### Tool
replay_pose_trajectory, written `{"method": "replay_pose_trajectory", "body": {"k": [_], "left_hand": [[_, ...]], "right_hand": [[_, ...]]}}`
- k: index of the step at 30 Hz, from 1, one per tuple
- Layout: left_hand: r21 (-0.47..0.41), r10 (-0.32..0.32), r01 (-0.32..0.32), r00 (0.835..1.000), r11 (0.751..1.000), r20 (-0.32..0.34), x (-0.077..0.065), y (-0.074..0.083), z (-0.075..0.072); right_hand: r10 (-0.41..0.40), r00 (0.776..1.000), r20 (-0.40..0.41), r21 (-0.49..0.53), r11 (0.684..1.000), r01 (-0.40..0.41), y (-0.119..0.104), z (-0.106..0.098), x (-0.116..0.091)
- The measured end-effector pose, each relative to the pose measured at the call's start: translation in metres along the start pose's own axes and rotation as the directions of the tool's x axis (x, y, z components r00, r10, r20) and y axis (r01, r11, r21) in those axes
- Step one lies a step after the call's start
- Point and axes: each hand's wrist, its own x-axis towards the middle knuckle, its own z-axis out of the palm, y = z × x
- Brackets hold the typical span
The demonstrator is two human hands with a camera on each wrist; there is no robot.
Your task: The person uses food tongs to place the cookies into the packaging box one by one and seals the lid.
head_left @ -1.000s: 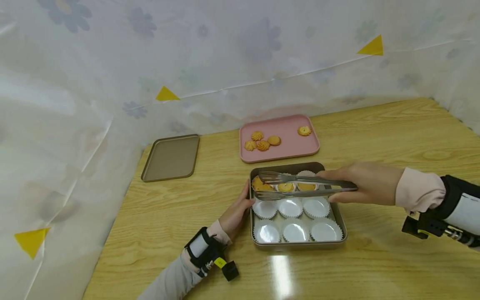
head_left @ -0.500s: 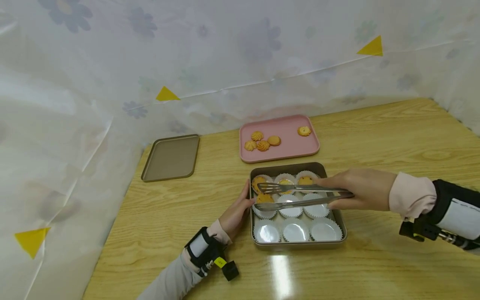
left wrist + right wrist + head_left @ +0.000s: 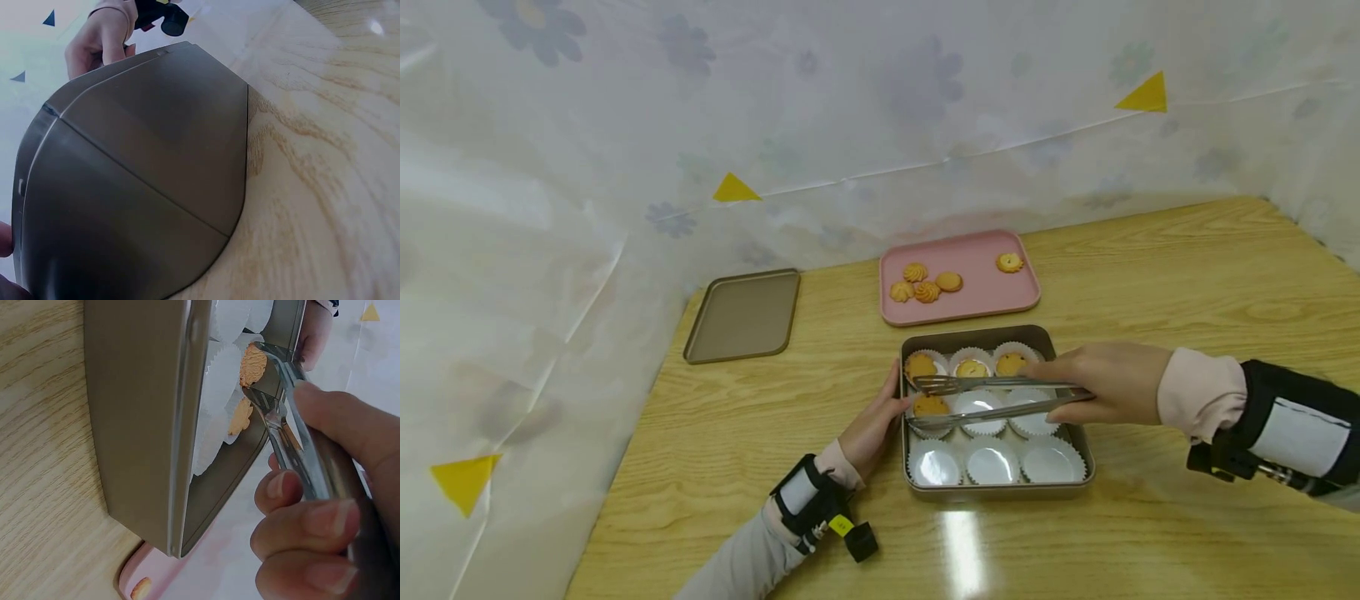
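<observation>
My right hand (image 3: 1108,383) grips metal tongs (image 3: 1000,408), thumb on one arm and fingers curled round the other, as the right wrist view shows. The tong tips reach into a brown rectangular baking tin (image 3: 1000,492). Between them a round golden cookie (image 3: 931,406) sits at the left paper cup of the middle row. My left hand (image 3: 872,425) holds the tin's left side, thumb at the rim. Three more cookies sit in the back row's cups, including a left cookie (image 3: 920,365) and a right cookie (image 3: 1011,363). White paper cups (image 3: 992,462) fill the front row.
A pink tray (image 3: 981,292) behind the tin bears several cookies, with one flower-shaped cookie (image 3: 1010,262) at its right. To the back left lies a flat brown tray (image 3: 745,317). A flower-print sheet (image 3: 880,108) hangs behind the wooden table (image 3: 737,433).
The tongs have come nearer to me, from over the back row to the middle row, bringing the cookie to the left cup. My left hand and the tin have stayed put.
</observation>
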Motion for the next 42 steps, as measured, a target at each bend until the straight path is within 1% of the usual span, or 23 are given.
{"method": "replay_pose_trajectory", "body": {"k": [1,4,8,11,15,20,25,34,37,40,42], "left_hand": [[-0.003,-0.003,0.003,1.0,1.0,-0.003,0.0002,0.0,0.0005],[-0.07,-0.004,0.003,1.0,0.998,-0.009,0.0035,-0.0003,0.0029],[-0.132,-0.017,0.013,0.999,0.991,-0.035,0.0077,-0.0003,0.0058],[-0.127,-0.031,0.025,0.999,0.992,-0.044,0.0082,-0.0001,0.0059],[-0.14,-0.029,0.024,0.999,0.99,-0.033,0.0084,0.0001,0.0057],[-0.134,-0.039,0.031,0.998,0.991,-0.054,0.0093,0.0008,0.0064],[-0.121,-0.048,0.04,0.997,0.992,-0.065,0.0091,0.0008,0.0069],[-0.184,-0.019,0.009,0.998,0.983,-0.053,0.0077,-0.0006,0.0092],[-0.178,-0.016,0.007,0.999,0.984,-0.052,0.0079,-0.0011,0.0087],[-0.179,-0.018,0.012,0.999,0.984,-0.034,0.0079,-0.001,0.0073],[-0.143,-0.012,0.008,1.0,0.99,-0.021,0.0062,-0.0006,0.0058]], "right_hand": [[0.002,1.0,0.004,0.0,1.0,-0.002,-0.0001,0.0001,0.0008],[0.006,1.0,0.018,-0.002,1.0,-0.006,-0.0003,0.0003,0.0029],[0.004,1.0,0.029,0.002,1.0,-0.004,-0.0004,-0.0001,0.0052],[-0.003,1.0,0.027,-0.008,1.0,0.003,-0.0001,-0.0004,0.0062],[-0.006,0.999,0.032,-0.006,1.0,0.006,0.0003,-0.0009,0.0068],[0.007,0.999,0.051,0.01,1.0,-0.007,-0.0004,-0.0022,0.0075],[0.026,0.998,0.062,0.003,1.0,-0.026,-0.0007,-0.0022,0.0077],[0.023,0.998,0.059,-0.004,1.0,-0.023,-0.0006,-0.0013,0.0072],[0.023,0.998,0.052,-0.01,1.0,-0.023,-0.0012,-0.0012,0.0071],[0.028,0.999,0.044,-0.019,0.999,-0.027,-0.002,-0.0016,0.0063],[0.037,0.998,0.044,-0.021,0.999,-0.036,-0.0024,-0.0025,0.0052]]}}
